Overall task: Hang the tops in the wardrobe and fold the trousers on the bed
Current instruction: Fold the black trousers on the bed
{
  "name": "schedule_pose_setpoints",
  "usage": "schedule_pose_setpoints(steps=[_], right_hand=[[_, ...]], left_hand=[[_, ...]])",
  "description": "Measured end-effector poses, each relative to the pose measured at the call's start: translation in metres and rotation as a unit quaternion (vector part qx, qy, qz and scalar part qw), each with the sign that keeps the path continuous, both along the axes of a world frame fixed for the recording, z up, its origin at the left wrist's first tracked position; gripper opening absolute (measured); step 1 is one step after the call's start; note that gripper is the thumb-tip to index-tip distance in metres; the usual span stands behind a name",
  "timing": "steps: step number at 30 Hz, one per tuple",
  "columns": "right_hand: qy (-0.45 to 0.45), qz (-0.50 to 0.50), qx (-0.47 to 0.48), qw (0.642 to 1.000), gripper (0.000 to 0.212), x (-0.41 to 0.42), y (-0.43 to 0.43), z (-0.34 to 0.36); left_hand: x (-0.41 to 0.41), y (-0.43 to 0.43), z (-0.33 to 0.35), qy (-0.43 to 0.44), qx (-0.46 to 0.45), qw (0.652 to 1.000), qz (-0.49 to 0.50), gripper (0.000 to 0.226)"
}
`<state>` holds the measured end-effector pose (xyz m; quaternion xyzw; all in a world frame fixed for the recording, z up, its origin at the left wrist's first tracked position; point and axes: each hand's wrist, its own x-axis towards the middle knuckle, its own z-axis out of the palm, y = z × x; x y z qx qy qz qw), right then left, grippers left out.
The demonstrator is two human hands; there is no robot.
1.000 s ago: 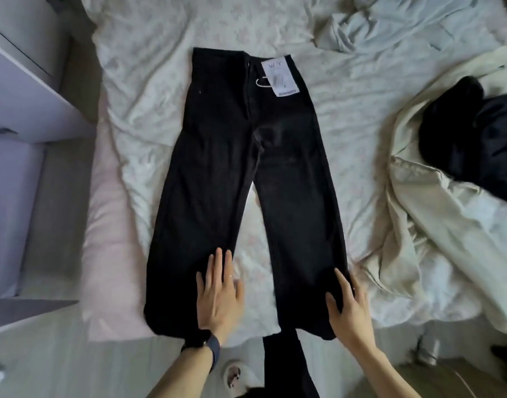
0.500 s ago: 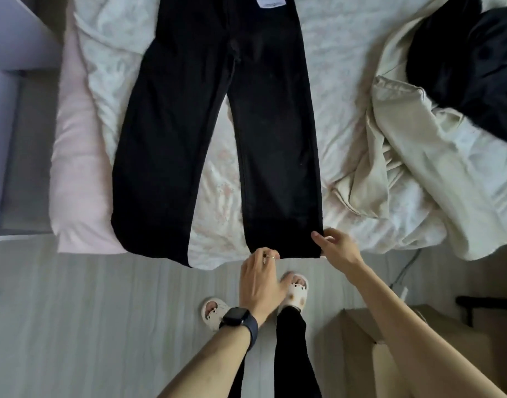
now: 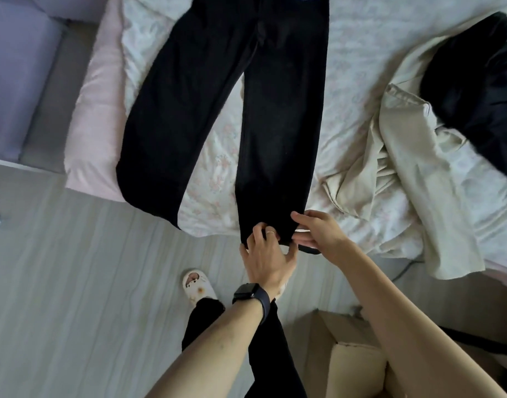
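Note:
Black trousers (image 3: 235, 90) lie flat on the bed (image 3: 349, 67), legs spread toward me, with a white tag at the waist at the top edge. Both hands are at the hem of the right leg, which hangs over the bed's near edge. My left hand (image 3: 268, 257), with a ring and a dark watch, grips the hem's left corner. My right hand (image 3: 318, 234) pinches the hem's right corner. The left leg's hem lies loose over the bed edge.
A beige garment (image 3: 418, 173) and a black garment (image 3: 482, 87) are heaped on the bed's right side. Pale furniture (image 3: 14, 81) stands at left. A cardboard box (image 3: 358, 357) sits on the grey floor at lower right, beside my slippered feet (image 3: 196, 285).
My hands left the flat trouser legs and came to the right leg's hem, which they now hold. The view has tipped down toward the floor.

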<state>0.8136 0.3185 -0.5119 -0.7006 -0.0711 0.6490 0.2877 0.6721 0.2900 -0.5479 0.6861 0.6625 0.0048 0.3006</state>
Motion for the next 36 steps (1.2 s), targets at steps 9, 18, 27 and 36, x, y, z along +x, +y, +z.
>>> schedule_pose_setpoints(steps=[9,18,27,36], right_hand=[[-0.034,0.023,-0.011,0.999,0.012,0.01,0.007,-0.002],[-0.057,0.037,0.004,0.998,0.032,-0.005,0.075,0.001],[-0.279,0.075,0.029,0.957,0.032,-0.053,0.187,0.036],[-0.296,0.069,0.2,0.932,0.014,-0.204,0.251,0.046]], left_hand=[[0.007,0.001,-0.007,0.021,0.018,0.999,0.017,0.033],[-0.047,0.01,0.027,-0.01,-0.009,0.999,0.046,0.039],[-0.16,0.057,0.04,-0.079,-0.002,0.995,0.067,0.023],[-0.306,0.17,-0.007,-0.105,-0.087,0.963,0.233,0.023]])
